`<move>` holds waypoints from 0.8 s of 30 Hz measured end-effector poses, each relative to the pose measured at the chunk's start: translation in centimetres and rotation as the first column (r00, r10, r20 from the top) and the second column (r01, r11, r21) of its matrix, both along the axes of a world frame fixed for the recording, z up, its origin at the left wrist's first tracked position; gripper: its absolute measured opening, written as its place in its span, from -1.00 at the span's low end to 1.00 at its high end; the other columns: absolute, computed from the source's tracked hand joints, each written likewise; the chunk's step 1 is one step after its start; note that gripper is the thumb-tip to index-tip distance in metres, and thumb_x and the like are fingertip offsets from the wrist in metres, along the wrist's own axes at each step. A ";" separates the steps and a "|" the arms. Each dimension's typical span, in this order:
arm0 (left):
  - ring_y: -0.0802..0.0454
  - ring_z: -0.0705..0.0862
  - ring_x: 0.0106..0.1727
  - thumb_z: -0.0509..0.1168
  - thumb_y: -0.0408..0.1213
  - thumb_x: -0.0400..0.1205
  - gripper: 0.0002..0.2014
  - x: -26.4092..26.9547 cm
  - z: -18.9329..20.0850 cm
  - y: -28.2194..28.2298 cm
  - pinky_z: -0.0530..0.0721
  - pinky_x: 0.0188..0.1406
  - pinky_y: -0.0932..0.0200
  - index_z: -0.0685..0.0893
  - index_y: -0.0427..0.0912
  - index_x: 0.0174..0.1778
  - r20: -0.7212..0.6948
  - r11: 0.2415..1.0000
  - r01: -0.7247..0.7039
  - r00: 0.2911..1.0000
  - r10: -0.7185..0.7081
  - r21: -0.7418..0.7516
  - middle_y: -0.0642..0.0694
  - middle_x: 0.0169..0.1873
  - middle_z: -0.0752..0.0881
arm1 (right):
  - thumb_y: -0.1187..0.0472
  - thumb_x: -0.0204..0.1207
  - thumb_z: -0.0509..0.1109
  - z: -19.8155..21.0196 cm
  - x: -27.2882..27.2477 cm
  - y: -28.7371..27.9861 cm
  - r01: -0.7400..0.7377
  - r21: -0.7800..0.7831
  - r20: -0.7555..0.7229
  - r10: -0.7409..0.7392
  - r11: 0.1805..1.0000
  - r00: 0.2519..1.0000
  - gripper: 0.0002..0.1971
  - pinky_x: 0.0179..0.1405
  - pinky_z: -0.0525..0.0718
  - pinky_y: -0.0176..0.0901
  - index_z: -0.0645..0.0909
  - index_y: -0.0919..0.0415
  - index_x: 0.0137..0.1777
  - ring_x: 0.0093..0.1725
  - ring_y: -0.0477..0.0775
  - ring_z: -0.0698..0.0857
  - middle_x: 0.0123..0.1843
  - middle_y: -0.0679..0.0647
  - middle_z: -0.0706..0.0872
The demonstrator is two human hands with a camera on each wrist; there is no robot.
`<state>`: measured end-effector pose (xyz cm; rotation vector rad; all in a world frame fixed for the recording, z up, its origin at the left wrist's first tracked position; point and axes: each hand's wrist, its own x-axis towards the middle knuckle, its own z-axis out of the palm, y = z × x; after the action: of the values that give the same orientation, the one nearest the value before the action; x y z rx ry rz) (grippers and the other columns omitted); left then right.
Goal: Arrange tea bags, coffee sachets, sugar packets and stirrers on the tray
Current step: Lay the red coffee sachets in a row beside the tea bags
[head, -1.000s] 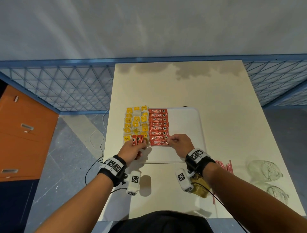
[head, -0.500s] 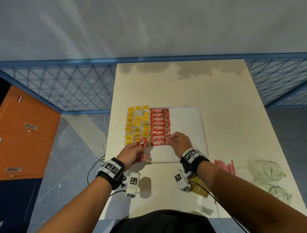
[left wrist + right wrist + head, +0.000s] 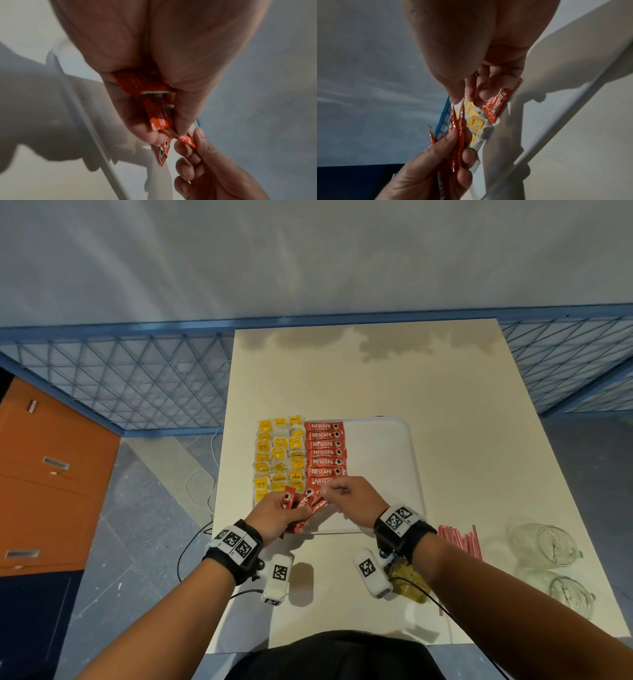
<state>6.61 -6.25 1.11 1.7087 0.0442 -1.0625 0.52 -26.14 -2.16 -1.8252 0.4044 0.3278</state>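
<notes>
The coffee sachets [image 3: 324, 453] are glossy red foil or plastic film with crimped, ridged ends, catching glints of light in the wrist views. The tea bags [image 3: 278, 455] lie in clear, shiny wrappers with matt yellow paper tags. The tray [image 3: 380, 460] looks like smooth white plastic with a soft sheen. The surface [image 3: 445, 392] is a matt cream laminate. The stirrers [image 3: 460, 541] seem thin red plastic, though blurred. The jars [image 3: 555, 546] are clear glass.
</notes>
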 end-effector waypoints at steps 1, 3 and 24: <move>0.08 0.77 -0.45 0.43 -0.46 0.65 -0.84 0.0 0.1 -0.1 0.65 -0.52 0.30 0.75 -0.40 0.12 0.015 1.000 0.005 1.000 -0.005 0.002 -0.22 -0.28 0.80 | 0.01 0.63 0.44 0.2 0.0 0.0 -0.022 0.010 0.012 0.022 1.000 1.000 -0.85 -0.19 0.60 -0.15 0.81 -0.03 -0.11 -0.27 -0.23 0.66 -0.25 -0.17 0.76; 0.08 0.75 -0.50 0.40 -0.48 0.66 -0.90 0.0 0.4 -0.4 0.61 -0.58 0.32 0.75 -0.39 0.06 0.029 1.000 -0.005 1.000 0.005 -0.012 -0.19 -0.33 0.79 | 0.11 0.63 0.46 0.4 0.0 -0.1 -0.039 0.025 0.017 0.039 0.999 0.999 -0.89 -0.17 0.57 -0.16 0.82 0.04 -0.04 -0.28 -0.26 0.64 -0.26 -0.19 0.74; -0.01 0.67 -0.44 0.34 -0.28 0.74 -0.87 0.9 -1.5 0.1 0.66 -0.44 0.20 0.73 -0.26 0.10 -0.084 0.990 -0.126 0.989 0.120 -0.068 -0.30 -0.24 0.77 | 0.07 0.63 0.46 -0.4 -0.9 -1.8 0.068 -0.036 -0.008 -0.069 0.997 0.998 -0.84 -0.22 0.55 -0.12 0.78 0.04 -0.17 -0.34 -0.20 0.60 -0.36 -0.19 0.73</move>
<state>7.51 -6.20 -0.37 1.5765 0.1580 -1.0274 -0.41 -27.94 -2.53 -1.8406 0.4805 0.2829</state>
